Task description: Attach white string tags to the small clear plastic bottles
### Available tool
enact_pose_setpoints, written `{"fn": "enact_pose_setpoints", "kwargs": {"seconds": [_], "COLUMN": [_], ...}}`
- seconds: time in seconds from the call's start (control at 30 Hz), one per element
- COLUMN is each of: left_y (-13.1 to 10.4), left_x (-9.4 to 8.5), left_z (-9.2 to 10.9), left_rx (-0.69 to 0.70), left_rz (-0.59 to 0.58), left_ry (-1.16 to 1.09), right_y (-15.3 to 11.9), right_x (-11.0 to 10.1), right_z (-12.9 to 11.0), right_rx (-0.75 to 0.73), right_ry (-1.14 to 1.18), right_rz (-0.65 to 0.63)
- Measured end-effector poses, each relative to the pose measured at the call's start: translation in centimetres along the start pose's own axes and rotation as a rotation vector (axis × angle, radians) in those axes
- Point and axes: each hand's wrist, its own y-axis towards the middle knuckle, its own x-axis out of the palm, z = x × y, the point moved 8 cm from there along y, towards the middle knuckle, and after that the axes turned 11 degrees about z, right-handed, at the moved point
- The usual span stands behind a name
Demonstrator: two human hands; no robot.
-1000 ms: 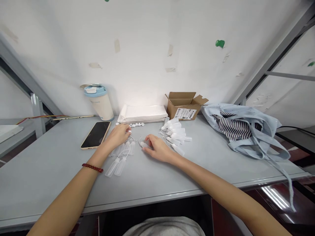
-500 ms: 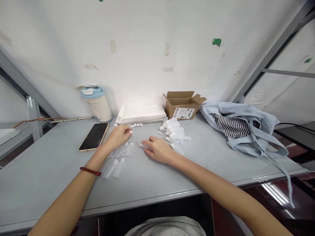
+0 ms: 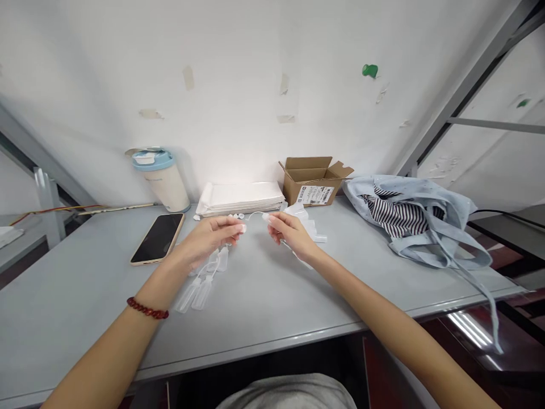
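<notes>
My left hand (image 3: 213, 236) pinches a small white round cap (image 3: 243, 228) between thumb and forefinger. Facing it, my right hand (image 3: 292, 232) is closed on the end of a small translucent plastic bottle (image 3: 266, 217); a thin white cord curves from it to the left. Most of that bottle is hidden by my fingers. Below my left hand lie several similar bottles with white cords (image 3: 202, 292), partly under the wrist. More bottles (image 3: 315, 230) are heaped behind my right hand. A few loose white caps (image 3: 240, 216) sit beyond the left fingers.
Along the wall stand a tumbler with a blue lid (image 3: 164, 182), a stack of white envelopes (image 3: 242, 196) and an open cardboard box (image 3: 313, 190). A phone (image 3: 157, 238) lies at left. A light blue cloth bag (image 3: 409, 210) fills the right, its strap hanging over the table edge (image 3: 447, 309).
Both hands have lifted slightly off the table. The left moved right with the cap; the right moved a little right and away from me, raising the bottle.
</notes>
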Motion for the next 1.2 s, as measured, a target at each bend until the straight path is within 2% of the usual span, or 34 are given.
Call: {"fn": "enact_pose_setpoints", "kwargs": {"seconds": [0.07,0.13,0.3,0.4,0.53,0.63,0.7,0.77,0.83,0.93,1.07,1.2], "left_y": [-0.4,-0.7,-0.5,-0.7,-1.0,-1.1,-1.0,-1.0,-1.1,-1.2,-1.3,-1.0], "left_x": [1.4,2.3,1.9,2.0,2.6,3.0,3.2,3.4,3.7,3.7,3.4,2.9], "left_z": [-0.5,-0.8,-0.3,0.0,0.0,-0.3,-0.5,-0.5,-0.1,0.7,1.1,0.4], "left_rx": [-0.039,-0.043,0.028,0.064,0.081,0.062,0.053,0.071,0.124,0.211,0.232,0.132], "left_rz": [-0.118,-0.154,0.032,0.050,-0.012,-0.047,-0.059,-0.074,-0.085,-0.058,-0.032,-0.015], "left_ry": [0.019,0.041,-0.058,-0.090,-0.038,-0.006,-0.002,0.004,0.028,0.062,0.043,0.029], "right_y": [-0.2,-0.6,-1.7,-2.1,-2.2,-2.0,-2.0,-2.0,-2.0,-2.2,-2.3,-2.5], "right_x": [0.3,0.7,1.7,2.2,2.2,1.7,1.6,1.6,1.9,2.2,2.3,2.5], "right_z": [-0.1,-0.2,-0.4,-0.5,-0.4,-1.0,-1.1,-0.4,0.6,1.4,1.0,0.3], "right_rx": [0.092,0.156,0.216,0.212,0.115,-0.091,-0.146,-0.060,0.088,0.236,0.248,0.209], "right_ry": [0.163,0.239,0.257,0.229,0.083,-0.191,-0.284,-0.233,-0.105,0.051,0.115,0.149], "right_rz": [-0.032,-0.059,-0.119,-0.166,-0.166,-0.069,-0.028,-0.045,-0.095,-0.162,-0.178,-0.200]}}
